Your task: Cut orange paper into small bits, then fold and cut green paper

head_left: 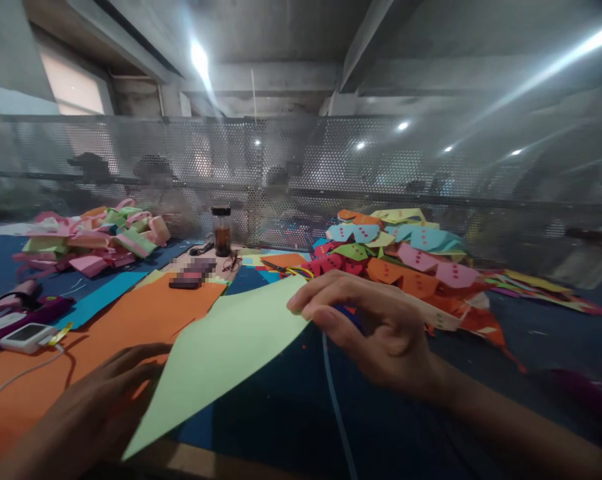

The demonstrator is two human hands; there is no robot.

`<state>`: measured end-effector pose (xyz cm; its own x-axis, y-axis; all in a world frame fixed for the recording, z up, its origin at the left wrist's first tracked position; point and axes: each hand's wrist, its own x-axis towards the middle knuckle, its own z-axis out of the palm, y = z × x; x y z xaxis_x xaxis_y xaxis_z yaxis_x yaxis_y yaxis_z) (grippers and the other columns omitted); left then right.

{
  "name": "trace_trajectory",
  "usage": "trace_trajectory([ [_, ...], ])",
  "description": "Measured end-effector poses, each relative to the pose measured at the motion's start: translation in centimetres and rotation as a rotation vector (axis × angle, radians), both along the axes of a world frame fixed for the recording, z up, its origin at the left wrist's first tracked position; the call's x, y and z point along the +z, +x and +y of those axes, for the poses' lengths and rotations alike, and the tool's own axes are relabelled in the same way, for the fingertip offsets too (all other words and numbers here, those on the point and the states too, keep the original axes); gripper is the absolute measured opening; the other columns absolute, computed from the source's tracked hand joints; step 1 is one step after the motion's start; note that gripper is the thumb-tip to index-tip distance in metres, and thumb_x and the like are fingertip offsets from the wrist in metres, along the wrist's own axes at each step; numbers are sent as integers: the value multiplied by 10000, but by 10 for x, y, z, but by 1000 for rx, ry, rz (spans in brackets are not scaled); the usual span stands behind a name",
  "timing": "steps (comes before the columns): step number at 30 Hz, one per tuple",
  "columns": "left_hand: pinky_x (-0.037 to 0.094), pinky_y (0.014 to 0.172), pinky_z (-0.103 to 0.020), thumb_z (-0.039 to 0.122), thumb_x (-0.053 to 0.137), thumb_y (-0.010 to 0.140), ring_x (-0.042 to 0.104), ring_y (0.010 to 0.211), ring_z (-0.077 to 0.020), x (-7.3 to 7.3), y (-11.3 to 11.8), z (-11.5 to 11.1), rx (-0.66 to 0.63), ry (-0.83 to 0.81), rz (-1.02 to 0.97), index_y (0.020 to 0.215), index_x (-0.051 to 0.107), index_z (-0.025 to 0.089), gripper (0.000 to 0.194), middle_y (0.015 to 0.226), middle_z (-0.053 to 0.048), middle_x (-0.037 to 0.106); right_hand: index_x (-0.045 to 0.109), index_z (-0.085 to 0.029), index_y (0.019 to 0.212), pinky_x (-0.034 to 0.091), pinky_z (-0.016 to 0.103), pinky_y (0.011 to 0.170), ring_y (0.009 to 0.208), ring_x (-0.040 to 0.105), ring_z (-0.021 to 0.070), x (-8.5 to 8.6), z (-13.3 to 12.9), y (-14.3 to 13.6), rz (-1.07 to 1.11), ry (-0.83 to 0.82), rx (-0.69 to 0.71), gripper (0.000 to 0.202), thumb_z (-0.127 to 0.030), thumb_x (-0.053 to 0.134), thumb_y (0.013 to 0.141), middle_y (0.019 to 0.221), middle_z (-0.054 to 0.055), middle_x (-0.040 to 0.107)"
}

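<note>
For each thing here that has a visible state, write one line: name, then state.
Green sheet: raised, slightly curved
Right hand: pinching the sheet's corner
Left hand: fingers extended by the sheet's left edge, grip unclear
Orange sheet: lying flat
Jar: upright, lidded, partly filled
Dotted pieces: heaped
Ceiling lamps: lit

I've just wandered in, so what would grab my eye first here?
Probably the pale green sheet in the foreground, its upper right corner pinched by the right hand, with the left hand near its left edge. Beyond the right hand, a heap of bright, dotted cutouts stands out; at the back left sits a pink-and-green pile.
</note>
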<state>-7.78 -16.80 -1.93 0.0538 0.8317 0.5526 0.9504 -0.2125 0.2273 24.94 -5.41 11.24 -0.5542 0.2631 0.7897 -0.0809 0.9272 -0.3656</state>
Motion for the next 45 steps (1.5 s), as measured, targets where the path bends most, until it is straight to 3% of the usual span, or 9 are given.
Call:
trace_trajectory([
  [3,566,810,-203,414,534,851,710,989,-192,9,1,10,-36,-130,-95,1050,710,396,266,1147,41,728,637,-210,796,538,285,723,834,660,159,-2,1,17,26,-34,-64,186,-166,513,927,874,45,699],
  [8,548,872,-256,530,516,864,697,1013,-214,36,25,31,-38,-365,-253,1024,713,370,300,1079,52,750,623,-191,705,513,241,648,783,654,147,-10,8,37,22,-115,-145,277,-201,485,944,841,39,695],
  [12,512,916,-306,514,505,883,684,1022,-233,57,44,55,-65,-327,-228,1015,710,328,307,1073,28,750,626,-194,702,492,230,586,709,624,136,-21,15,46,21,-178,-159,297,-233,472,953,800,36,687],
  [16,523,839,-301,499,447,921,692,967,-234,69,59,89,-76,-294,-172,1006,700,283,344,1031,2,755,633,-188,720,476,228,572,649,595,122,-32,24,54,-9,-264,-155,292,-247,471,956,770,28,672],
  [19,523,862,-341,490,430,926,675,1011,-245,62,67,119,-103,-246,-144,1046,682,265,358,1070,-22,740,627,-181,711,468,228,583,650,585,120,-39,29,58,-8,-318,-166,301,-252,469,958,756,28,660],
  [24,492,974,-420,470,420,934,621,1145,-257,25,67,154,-159,-216,-89,1241,590,249,415,1261,-68,661,604,-178,684,455,223,586,654,579,118,-48,32,62,-3,-375,-173,308,-241,472,954,745,30,651],
  [29,439,1057,-448,508,467,921,476,1319,-273,4,55,154,-217,-245,46,1352,509,281,489,1408,-57,552,604,-172,699,460,225,604,654,594,117,-59,32,71,-43,-387,-228,282,-216,475,946,733,32,645],
  [39,421,1083,-455,563,552,867,418,1361,-278,-11,44,156,-231,-248,166,1447,376,326,651,1464,-17,489,592,-181,741,462,235,630,681,602,121,-78,47,91,-144,-370,-244,234,-178,467,939,749,27,635],
  [45,401,1106,-442,539,530,892,389,1382,-249,-10,45,155,-247,-283,199,1461,340,344,631,1486,20,458,574,-183,785,462,240,661,716,594,122,-85,54,89,-202,-327,-230,174,-158,477,928,779,24,627],
])
